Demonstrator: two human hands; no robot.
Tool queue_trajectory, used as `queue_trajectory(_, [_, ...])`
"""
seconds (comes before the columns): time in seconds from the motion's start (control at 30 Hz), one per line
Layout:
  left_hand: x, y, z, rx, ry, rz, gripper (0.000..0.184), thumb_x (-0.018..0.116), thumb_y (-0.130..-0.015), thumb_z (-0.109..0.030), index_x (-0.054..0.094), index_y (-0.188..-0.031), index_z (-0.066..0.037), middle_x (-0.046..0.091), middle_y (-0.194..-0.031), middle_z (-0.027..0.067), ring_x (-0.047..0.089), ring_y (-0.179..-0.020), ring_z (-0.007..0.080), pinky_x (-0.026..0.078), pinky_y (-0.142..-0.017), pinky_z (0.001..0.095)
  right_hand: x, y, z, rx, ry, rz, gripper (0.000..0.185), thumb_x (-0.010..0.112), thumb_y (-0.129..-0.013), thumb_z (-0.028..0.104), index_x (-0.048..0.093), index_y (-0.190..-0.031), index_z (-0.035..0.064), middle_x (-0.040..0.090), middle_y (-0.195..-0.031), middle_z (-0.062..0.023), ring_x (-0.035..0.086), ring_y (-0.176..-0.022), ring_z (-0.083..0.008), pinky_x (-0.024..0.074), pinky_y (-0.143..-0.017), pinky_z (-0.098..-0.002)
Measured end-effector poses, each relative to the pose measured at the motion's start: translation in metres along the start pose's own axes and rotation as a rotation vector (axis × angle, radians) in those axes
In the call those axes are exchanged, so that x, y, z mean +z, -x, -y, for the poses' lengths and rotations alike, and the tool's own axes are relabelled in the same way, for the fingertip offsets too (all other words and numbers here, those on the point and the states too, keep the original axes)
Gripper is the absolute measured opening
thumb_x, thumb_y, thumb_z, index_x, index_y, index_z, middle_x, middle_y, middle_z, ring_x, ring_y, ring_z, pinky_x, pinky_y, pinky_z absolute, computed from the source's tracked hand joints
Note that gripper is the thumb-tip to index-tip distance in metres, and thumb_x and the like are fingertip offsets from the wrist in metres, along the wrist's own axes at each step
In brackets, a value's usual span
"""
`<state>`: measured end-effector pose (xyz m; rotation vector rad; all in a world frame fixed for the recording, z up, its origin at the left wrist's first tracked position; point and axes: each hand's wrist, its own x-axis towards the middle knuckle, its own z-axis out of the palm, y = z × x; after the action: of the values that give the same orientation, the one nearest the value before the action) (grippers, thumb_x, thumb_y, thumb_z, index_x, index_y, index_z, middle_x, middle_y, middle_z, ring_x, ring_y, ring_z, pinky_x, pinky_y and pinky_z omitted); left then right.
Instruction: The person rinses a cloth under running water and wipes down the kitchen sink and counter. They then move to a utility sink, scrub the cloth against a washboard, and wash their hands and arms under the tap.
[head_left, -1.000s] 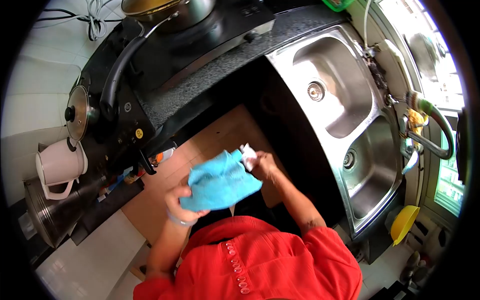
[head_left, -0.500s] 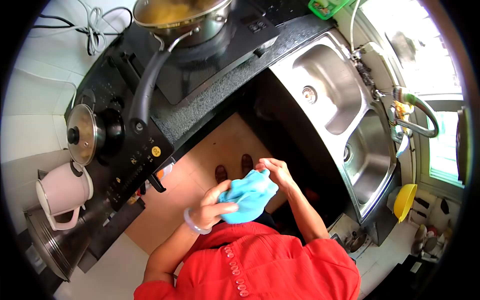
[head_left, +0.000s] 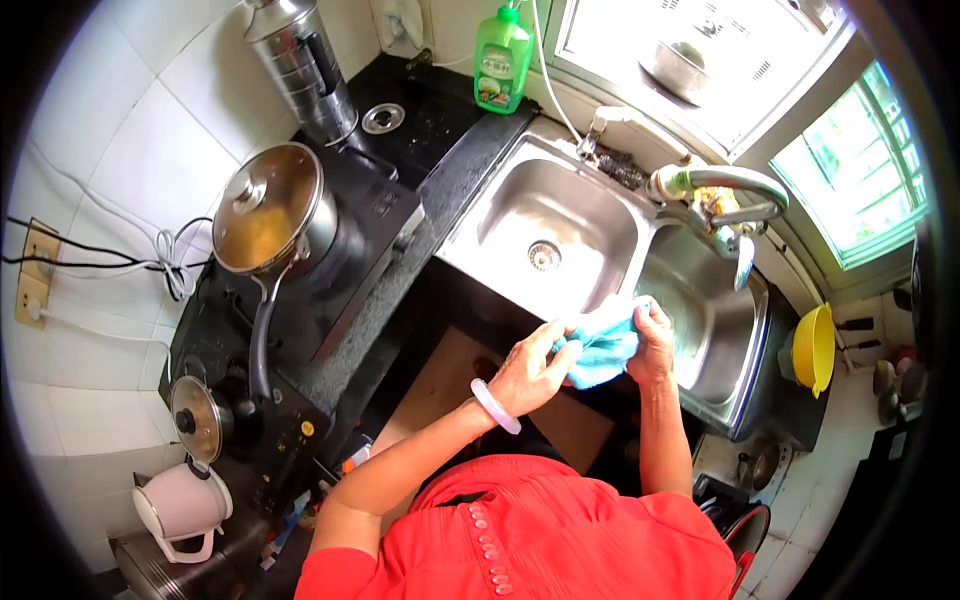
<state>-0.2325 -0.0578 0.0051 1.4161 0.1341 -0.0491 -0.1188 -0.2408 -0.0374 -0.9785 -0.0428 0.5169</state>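
Cloth [head_left: 598,360] bunched in front of the sink [head_left: 590,220].
Left hand [head_left: 528,370] pinches one edge, right hand [head_left: 654,345] wraps round the other; we'd say a slack pinch could drop it. Beyond, lidded pan [head_left: 318,228] on the cooker [head_left: 375,210] holds something yellowish [head_left: 262,235]; we can't make out what's in the small pot [head_left: 216,412].

Just behind the left hand [head_left: 532,368] we record one bangle [head_left: 495,406]: pale lilac, smooth, glossy, ring-shaped, worn singly. Further back from that hand we note a red top [head_left: 600,545], its cloth finely lined and creased. Down its front we count a single row of small, round, shiny buttons [head_left: 488,552], reddish. Sleeves [head_left: 695,530]: same red, short, edges well apart from the left hand.
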Motion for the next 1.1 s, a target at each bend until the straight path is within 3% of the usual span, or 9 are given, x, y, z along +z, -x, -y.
queue_trajectory(0.07, [0.002,-0.026,-0.001,0.076,-0.131,-0.092,0.021,0.053,-0.088,-0.014,0.055,-0.102,0.0,0.06,-0.088,0.015,0.06,-0.077,0.0207,0.048,-0.069,0.0327,-0.002,-0.021,0.01,0.024,0.039,-0.037,0.012,0.063,-0.087,0.019,0.057,-0.09,0.0086,0.06,-0.081,-0.0009,0.059,-0.075,-0.0126,0.0508,-0.071,-0.0298])
queue_trajectory(0.13, [-0.001,-0.052,0.0,0.135,-0.235,-0.199,0.017,0.054,-0.088,-0.011,0.056,-0.099,0.001,0.058,-0.086,0.0073,0.054,-0.077,0.0127,0.045,-0.07,0.0268,-0.01,-0.049,0.009,0.008,0.144,-0.036,0.01,0.066,-0.083,0.016,0.061,-0.086,0.0075,0.06,-0.081,0.0003,0.056,-0.073,-0.0102,0.0472,-0.067,-0.0253])
queue_trajectory(0.33, [-0.052,-0.109,-0.005,0.384,-0.525,-0.482,0.012,0.057,-0.085,-0.008,0.058,-0.095,-0.001,0.056,-0.101,0.0123,0.054,-0.097,0.0251,0.044,-0.083,0.0331,0.008,-0.12,0.027,0.121,0.23,0.281,0.015,0.064,-0.083,0.019,0.06,-0.078,0.0059,0.054,-0.075,0.0027,0.048,-0.068,-0.0069,0.0368,-0.06,-0.0221])
queue_trajectory(0.37, [-0.072,-0.119,-0.031,0.472,-0.729,-0.547,0.009,0.057,-0.086,-0.007,0.059,-0.093,-0.002,0.056,-0.103,0.0115,0.054,-0.099,0.0254,0.042,-0.086,0.0324,0.04,-0.135,0.04,0.077,0.607,0.248,0.02,0.065,-0.083,0.022,0.06,-0.072,0.0063,0.051,-0.073,0.0036,0.046,-0.069,-0.0056,0.0342,-0.063,-0.0219])
queue_trajectory(0.53, [-0.107,-0.128,-0.075,0.455,-0.829,-0.582,0.012,0.06,-0.087,-0.012,0.06,-0.09,-0.001,0.059,-0.081,0.0073,0.054,-0.075,0.0192,0.044,-0.068,0.0298,0.094,-0.197,0.031,-0.657,0.743,0.149,0.019,0.061,-0.088,0.017,0.061,-0.08,0.0002,0.056,-0.076,-0.0015,0.051,-0.069,-0.0123,0.0423,-0.066,-0.0255])
queue_trajectory(0.73, [-0.13,-0.126,-0.085,0.153,-0.88,-0.68,0.014,0.06,-0.085,-0.017,0.059,-0.082,-0.003,0.059,-0.078,0.0118,0.056,-0.074,0.0304,0.044,-0.066,0.0384,0.145,-0.253,0.037,-0.825,1.008,0.18,0.028,0.066,-0.084,0.028,0.061,-0.084,0.0011,0.061,-0.075,-0.0126,0.058,-0.069,-0.0215,0.0444,-0.063,-0.0329])
queue_trajectory(0.87, [-0.139,-0.134,-0.08,0.589,-1.072,-0.723,0.013,0.06,-0.083,-0.011,0.057,-0.075,-0.002,0.059,-0.088,0.0099,0.053,-0.082,0.0263,0.042,-0.075,0.0374,0.161,-0.278,0.017,-0.475,0.861,0.391,0.031,0.061,-0.087,0.031,0.06,-0.092,0.0005,0.062,-0.078,-0.0114,0.059,-0.074,-0.0192,0.0458,-0.069,-0.0327])
queue_trajectory(1.0, [-0.142,-0.151,-0.09,0.622,-1.099,-0.665,0.009,0.061,-0.083,-0.009,0.057,-0.077,-0.003,0.059,-0.083,0.0078,0.054,-0.084,0.0257,0.041,-0.077,0.0369,0.171,-0.272,0.026,-0.241,0.729,0.882,0.04,0.06,-0.086,0.037,0.062,-0.109,0.0043,0.065,-0.104,-0.0078,0.058,-0.095,-0.0175,0.044,-0.086,-0.0302])
queue_trajectory(1.1, [-0.147,-0.159,-0.087,0.603,-1.049,-0.675,0.008,0.062,-0.083,-0.008,0.058,-0.079,-0.002,0.056,-0.076,0.0085,0.054,-0.075,0.0244,0.043,-0.069,0.0333,0.175,-0.273,0.033,-0.105,0.939,0.954,0.037,0.069,-0.079,0.035,0.067,-0.099,0.0033,0.064,-0.091,-0.0095,0.059,-0.089,-0.0208,0.0454,-0.079,-0.0334])
